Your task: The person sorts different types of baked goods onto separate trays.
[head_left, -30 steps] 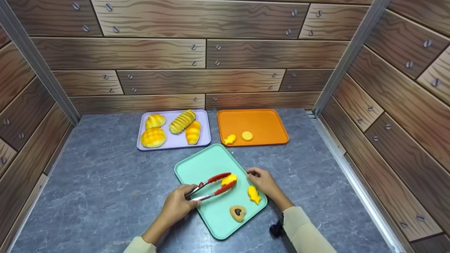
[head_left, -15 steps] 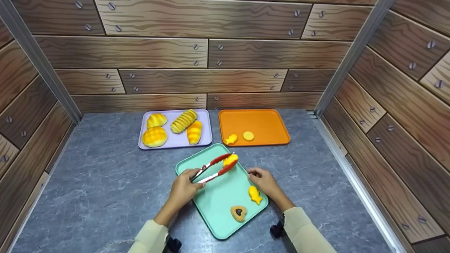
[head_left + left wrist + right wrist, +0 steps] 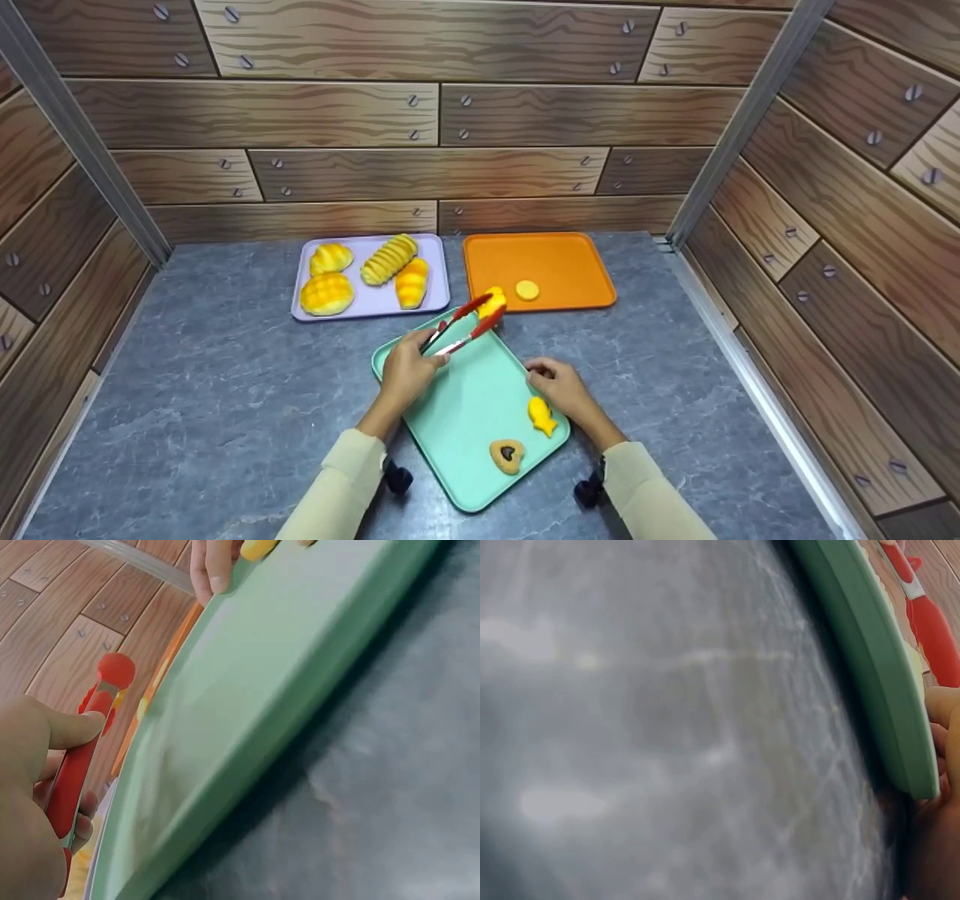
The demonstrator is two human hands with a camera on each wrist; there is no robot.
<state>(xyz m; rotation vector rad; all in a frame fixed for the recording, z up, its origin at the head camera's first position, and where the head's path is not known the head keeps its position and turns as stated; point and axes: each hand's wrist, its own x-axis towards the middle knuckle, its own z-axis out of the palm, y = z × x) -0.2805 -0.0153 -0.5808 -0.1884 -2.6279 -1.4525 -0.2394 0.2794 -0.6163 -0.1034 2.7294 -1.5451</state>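
My left hand (image 3: 409, 369) holds red-tipped kitchen tongs (image 3: 489, 322), whose tips pinch a yellow fish-shaped cracker (image 3: 493, 300). This cracker overlaps the front left corner of the orange tray (image 3: 555, 259) in the head view. Under my left hand lies a mint-green tray (image 3: 457, 427), turned at an angle. The thumb and fingers of my right hand (image 3: 559, 386) grip that tray's right edge. A second yellow fish cracker (image 3: 541, 417) and a heart-shaped cookie (image 3: 508, 456) with a dark centre lie on the green tray. The left wrist view shows my thumb along the tongs' red handle (image 3: 79, 772).
A lilac tray (image 3: 367, 305) at the back left bears several toy breads, among them a ridged loaf (image 3: 389, 259) and a round bun (image 3: 327, 293). On the orange tray lies a round yellow cracker (image 3: 527, 290). Wood-patterned walls (image 3: 345, 112) enclose the grey tabletop (image 3: 225, 390).
My left hand has moved forward with the tongs, carrying the fish cracker from over the green tray to the orange tray's front corner, covering the fish cracker there. My right hand stays put.
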